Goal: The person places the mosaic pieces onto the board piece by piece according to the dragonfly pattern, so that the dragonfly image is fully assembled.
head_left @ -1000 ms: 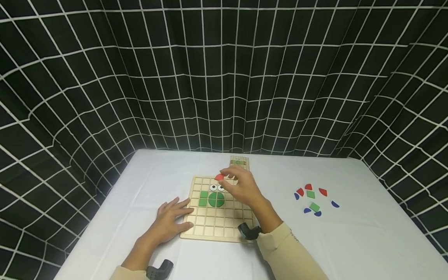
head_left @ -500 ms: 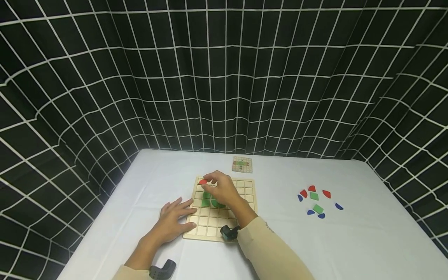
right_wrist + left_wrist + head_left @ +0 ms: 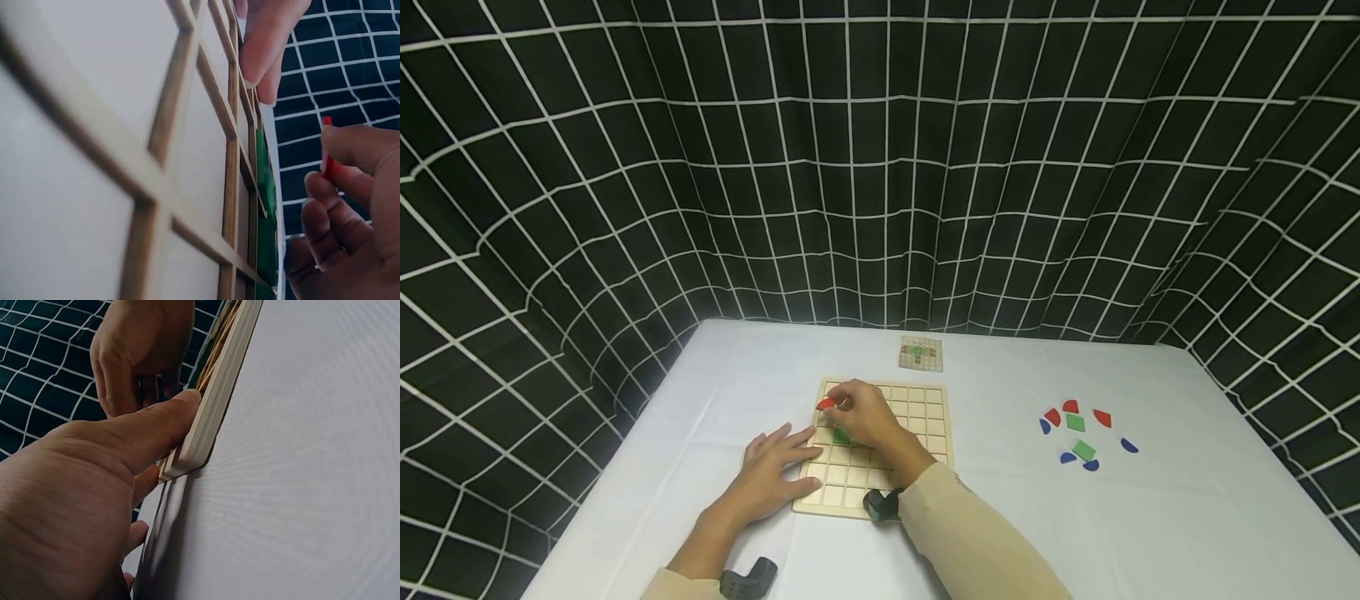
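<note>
My right hand (image 3: 867,417) pinches a red quarter-circle tile (image 3: 826,403) between thumb and fingertips, close over the left side of a wooden grid board (image 3: 917,429). The right wrist view shows the red tile (image 3: 327,150) held edge-on, apart from the board's surface. Green tiles (image 3: 841,436) lie in cells of the board, partly hidden beneath my right hand. My left hand (image 3: 767,475) rests with spread fingers on the board's left edge. In the left wrist view, its thumb (image 3: 159,422) presses on the board's rim (image 3: 212,412).
A small pattern card (image 3: 921,354) lies behind the board. On the white table at right are several loose tiles, among them red quarter-circles (image 3: 1103,418), green squares (image 3: 1083,451) and blue half-circles (image 3: 1129,445). A black grid curtain (image 3: 880,167) surrounds the table.
My right hand has carried the red tile left and down, from the board's far edge to its left side, uncovering the pattern card. My left hand stays at the board's edge.
</note>
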Available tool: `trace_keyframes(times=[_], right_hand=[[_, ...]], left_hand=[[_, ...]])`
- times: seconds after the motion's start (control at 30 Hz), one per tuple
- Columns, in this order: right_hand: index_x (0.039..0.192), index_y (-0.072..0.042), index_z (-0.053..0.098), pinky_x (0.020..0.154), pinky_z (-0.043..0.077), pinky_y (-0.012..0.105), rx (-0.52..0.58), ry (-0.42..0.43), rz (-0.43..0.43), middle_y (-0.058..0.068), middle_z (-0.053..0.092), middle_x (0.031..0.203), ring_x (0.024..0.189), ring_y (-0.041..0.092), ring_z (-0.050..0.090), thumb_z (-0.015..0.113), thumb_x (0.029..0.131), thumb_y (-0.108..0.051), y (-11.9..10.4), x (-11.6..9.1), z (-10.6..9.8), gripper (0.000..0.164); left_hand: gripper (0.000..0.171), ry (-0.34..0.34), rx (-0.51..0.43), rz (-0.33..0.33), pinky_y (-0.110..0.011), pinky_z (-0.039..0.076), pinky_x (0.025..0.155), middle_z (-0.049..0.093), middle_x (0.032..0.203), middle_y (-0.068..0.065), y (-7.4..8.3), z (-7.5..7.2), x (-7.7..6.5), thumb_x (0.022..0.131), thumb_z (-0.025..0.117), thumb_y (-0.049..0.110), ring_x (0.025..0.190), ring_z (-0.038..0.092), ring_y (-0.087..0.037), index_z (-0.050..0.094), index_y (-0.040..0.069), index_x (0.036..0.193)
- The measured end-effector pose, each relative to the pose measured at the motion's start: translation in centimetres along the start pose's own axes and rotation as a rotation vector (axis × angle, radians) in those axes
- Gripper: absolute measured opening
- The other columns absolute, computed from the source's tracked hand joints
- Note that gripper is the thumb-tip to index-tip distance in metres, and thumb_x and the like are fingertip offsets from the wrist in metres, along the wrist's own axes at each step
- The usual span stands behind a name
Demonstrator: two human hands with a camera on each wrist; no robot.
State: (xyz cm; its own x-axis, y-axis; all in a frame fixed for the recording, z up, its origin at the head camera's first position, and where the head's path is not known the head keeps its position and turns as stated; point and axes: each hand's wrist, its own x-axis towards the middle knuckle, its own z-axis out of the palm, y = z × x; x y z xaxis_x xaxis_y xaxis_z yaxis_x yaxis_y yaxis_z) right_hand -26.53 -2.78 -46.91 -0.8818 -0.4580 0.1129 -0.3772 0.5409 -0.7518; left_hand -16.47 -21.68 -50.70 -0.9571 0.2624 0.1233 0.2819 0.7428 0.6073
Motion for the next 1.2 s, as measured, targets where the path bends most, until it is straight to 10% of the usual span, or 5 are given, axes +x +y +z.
trace_keyframes(times=[1.2], right_hand=[[0.115, -0.007, 0.068, 0.082, 0.049, 0.026, -0.262, -0.11, -0.098, -0.002, 0.06, 0.099, 0.091, 0.012, 0.056, 0.074, 0.086, -0.019, 0.27, 0.18, 0.61, 0.032]], left_hand=[[0.051, 0.01, -0.002, 0.001, -0.057, -0.001, 0.112, 0.044, 0.146, 0.001, -0.07, 0.17, -0.07, 0.08, 0.074, 0.048, 0.142, 0.02, -0.031, 0.067, 0.02, 0.122]])
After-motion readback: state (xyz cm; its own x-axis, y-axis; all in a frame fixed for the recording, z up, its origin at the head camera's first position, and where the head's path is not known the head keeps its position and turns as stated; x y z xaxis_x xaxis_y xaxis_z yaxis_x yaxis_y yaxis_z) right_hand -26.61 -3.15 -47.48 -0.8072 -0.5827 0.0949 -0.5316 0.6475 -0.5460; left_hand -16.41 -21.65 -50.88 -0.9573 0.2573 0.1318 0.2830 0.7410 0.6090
